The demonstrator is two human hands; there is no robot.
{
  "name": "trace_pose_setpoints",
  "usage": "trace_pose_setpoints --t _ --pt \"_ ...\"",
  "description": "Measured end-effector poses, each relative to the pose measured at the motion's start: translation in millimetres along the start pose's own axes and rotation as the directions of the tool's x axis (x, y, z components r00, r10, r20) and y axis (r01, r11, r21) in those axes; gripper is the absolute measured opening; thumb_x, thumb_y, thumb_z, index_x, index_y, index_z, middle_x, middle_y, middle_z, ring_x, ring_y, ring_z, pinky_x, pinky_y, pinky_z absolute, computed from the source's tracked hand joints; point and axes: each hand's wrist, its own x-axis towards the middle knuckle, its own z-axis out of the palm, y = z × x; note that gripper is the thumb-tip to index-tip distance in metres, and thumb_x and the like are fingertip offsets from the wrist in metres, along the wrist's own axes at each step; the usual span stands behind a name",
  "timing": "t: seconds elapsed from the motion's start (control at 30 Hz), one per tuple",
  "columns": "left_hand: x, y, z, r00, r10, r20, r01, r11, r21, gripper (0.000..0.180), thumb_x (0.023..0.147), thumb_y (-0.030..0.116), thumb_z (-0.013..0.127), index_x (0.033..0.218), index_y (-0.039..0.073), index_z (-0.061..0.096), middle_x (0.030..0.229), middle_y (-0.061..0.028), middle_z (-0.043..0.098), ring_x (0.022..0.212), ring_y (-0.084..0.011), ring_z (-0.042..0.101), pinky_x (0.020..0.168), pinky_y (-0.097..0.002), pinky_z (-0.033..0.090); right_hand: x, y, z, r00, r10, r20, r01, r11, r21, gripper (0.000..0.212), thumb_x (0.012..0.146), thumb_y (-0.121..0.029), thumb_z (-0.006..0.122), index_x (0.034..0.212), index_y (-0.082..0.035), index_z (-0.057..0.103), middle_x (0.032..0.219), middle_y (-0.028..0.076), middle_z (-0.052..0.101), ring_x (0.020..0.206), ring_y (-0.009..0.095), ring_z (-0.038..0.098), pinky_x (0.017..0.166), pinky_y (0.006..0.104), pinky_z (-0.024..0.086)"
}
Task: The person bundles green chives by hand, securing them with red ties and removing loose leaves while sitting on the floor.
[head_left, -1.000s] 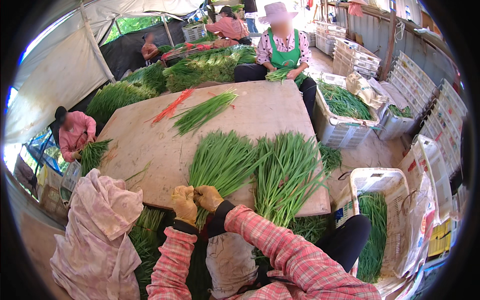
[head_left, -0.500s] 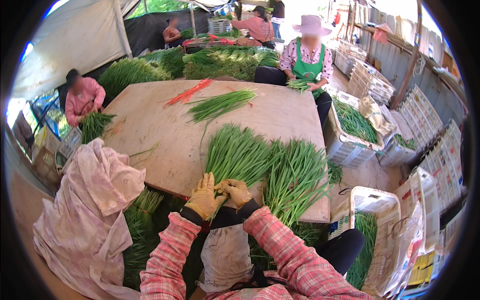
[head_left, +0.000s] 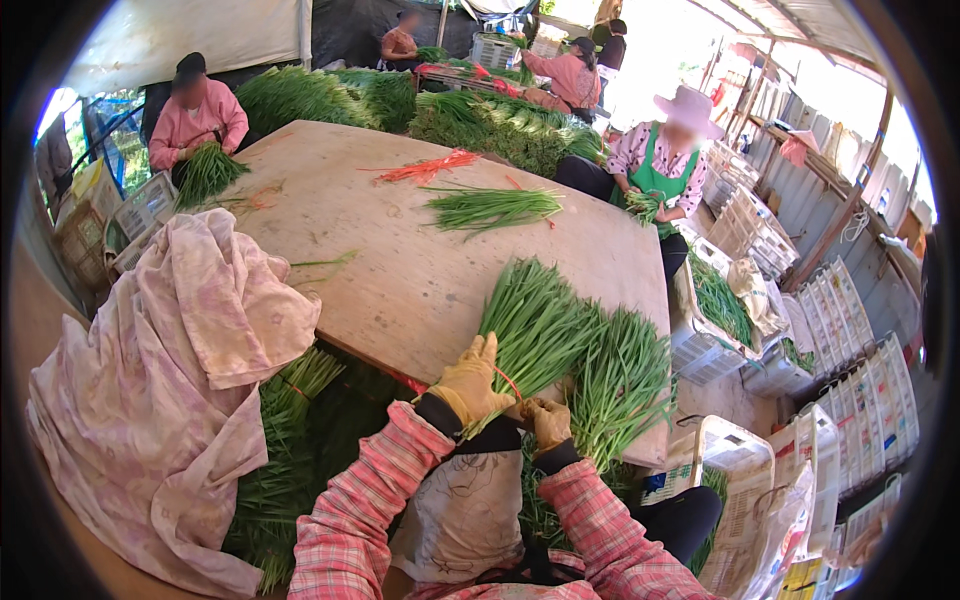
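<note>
In yellowed work gloves, both my hands are at the near edge of a wooden table. My left hand is closed round the lower stems of a bunch of garlic chives, whose green leaves fan out over the tabletop. A thin red tie runs round the bunch between my hands. My right hand, fingers pinched together, grips the tie just right of the stems; its end is hidden in the glove. Close on the right lies a loose pile of chives, partly against the bunch.
The table bears red ties and a small chive bunch. A pinkish cloth drapes at left. Plastic crates stand at right. Co-workers sit at the far left and far right, handling chives.
My right hand has moved away from my left, and a red tie now shows round the bunch. The view has shifted, so the table sits differently in the picture.
</note>
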Motion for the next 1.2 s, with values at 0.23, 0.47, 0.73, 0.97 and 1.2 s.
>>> trace_pose_setpoints --t 0.23,0.47,0.73,0.97,1.2 --pt "26.2 -48.8 -3.4 0.951 -0.082 0.297 0.179 0.932 -0.314 0.134 0.058 0.075 0.065 0.135 -0.02 0.011 0.136 -0.0341 0.033 0.129 -0.038 0.035 0.104 -0.0329 0.033 17.9 -3.4 7.3 0.972 0.194 0.13 -0.221 0.945 0.24 0.015 0.088 -0.008 0.055 0.091 0.005 0.06 0.089 0.012 0.064 0.081 0.022 0.064 0.071 0.0322 0.055" --pt "9.3 -43.4 9.5 0.999 0.022 0.04 0.006 0.807 -0.591 0.103 0.067 0.033 0.075 0.138 -0.012 0.016 0.125 -0.0248 0.048 0.115 -0.0298 0.05 0.096 -0.0326 0.04 14.8 -11.6 21.6 0.986 0.037 0.165 -0.069 0.979 0.193 0.018 0.09 -0.008 0.052 0.1 0.007 0.057 0.092 0.012 0.061 0.081 0.022 0.062 0.072 0.033 0.054" --pt "-19.0 -11.3 -49.2 0.834 0.178 -0.523 -0.495 0.662 -0.563 0.103 0.068 0.02 0.074 0.143 -0.005 0.008 0.13 -0.0208 0.046 0.121 -0.0291 0.045 0.102 -0.0362 0.033 -3.9 -88.3 42.2 0.877 -0.428 0.219 0.45 0.891 -0.059 0.018 0.088 -0.006 0.059 0.103 0.003 0.063 0.088 0.005 0.065 0.08 0.012 0.056 0.075 0.0259 0.045" --pt "-2.3 2.5 -48.1 0.862 0.094 -0.498 -0.481 0.465 -0.743 0.098 0.067 0.01 0.075 0.143 -0.001 0.015 0.133 -0.0167 0.042 0.119 -0.0247 0.046 0.101 -0.0354 0.036 58.8 -78.9 23.9 0.752 -0.508 0.42 0.374 0.853 0.364 0.017 0.085 0.008 0.049 0.099 0.004 0.058 0.111 0.012 0.053 0.093 0.016 0.055 0.078 0.0279 0.048" --pt "-3.0 -48.9 -37.8 0.757 0.47 -0.454 -0.554 0.83 -0.066 0.065 0.077 0.019 0.069 0.132 0.003 0.037 0.124 -0.0154 0.051 0.109 -0.0245 0.053 0.095 -0.0368 0.042 103.1 -8.4 -7.6 0.748 -0.467 0.472 0.652 0.648 -0.393 0.018 0.083 -0.004 0.053 0.1 -0.001 0.061 0.103 0.013 0.063 0.089 0.025 0.059 0.075 0.0361 0.048"
